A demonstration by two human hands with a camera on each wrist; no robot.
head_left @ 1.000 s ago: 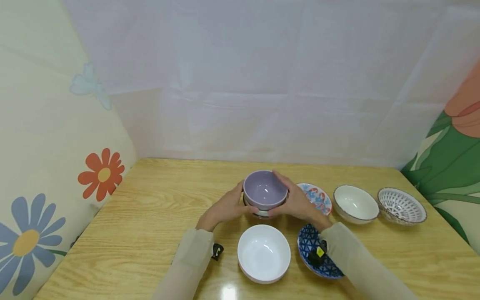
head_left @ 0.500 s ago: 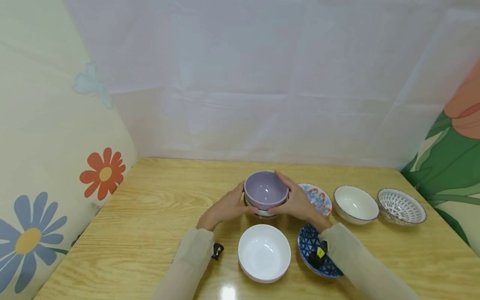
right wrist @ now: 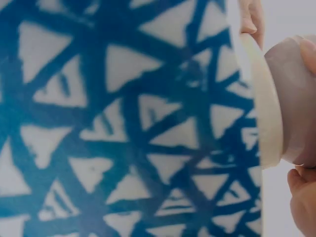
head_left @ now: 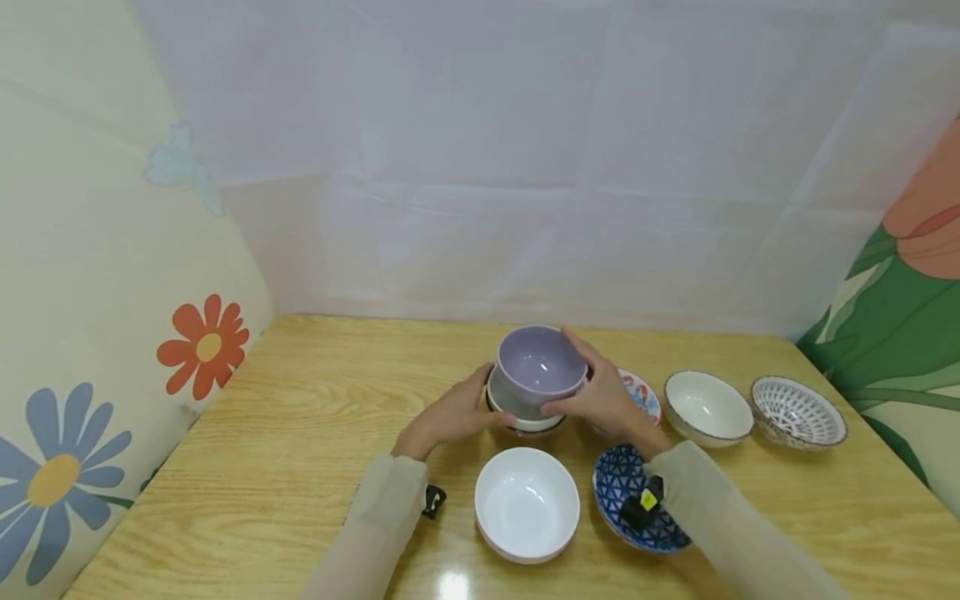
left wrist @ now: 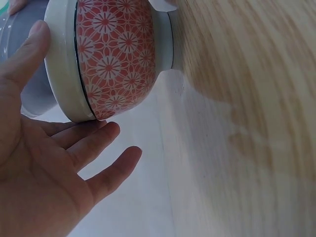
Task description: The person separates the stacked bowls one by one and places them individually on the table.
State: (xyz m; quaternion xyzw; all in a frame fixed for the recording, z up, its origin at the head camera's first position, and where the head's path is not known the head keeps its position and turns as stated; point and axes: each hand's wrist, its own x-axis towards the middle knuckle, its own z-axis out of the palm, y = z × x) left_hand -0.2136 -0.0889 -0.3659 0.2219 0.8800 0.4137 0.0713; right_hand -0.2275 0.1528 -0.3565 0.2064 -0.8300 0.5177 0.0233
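Observation:
My right hand grips a purple bowl by its side, with the thumb on the near side and fingers at the rim. The purple bowl sits raised, overlapping a bowl with a cream rim and red floral outside. My left hand holds that red floral bowl at its left side, thumb at the rim and other fingers spread below it in the left wrist view. The foot of the red floral bowl is right at the wooden table. A plain white bowl stands in front of both hands.
A blue triangle-patterned bowl lies under my right forearm. Further right are a red-and-blue patterned dish, partly hidden by my hand, a cream bowl and a grey-patterned bowl. A white cloth hangs behind the table.
My right hand has lifted the purple bowl up and slightly right, showing more of the bowl beneath it. My left hand has stayed at the lower bowl.

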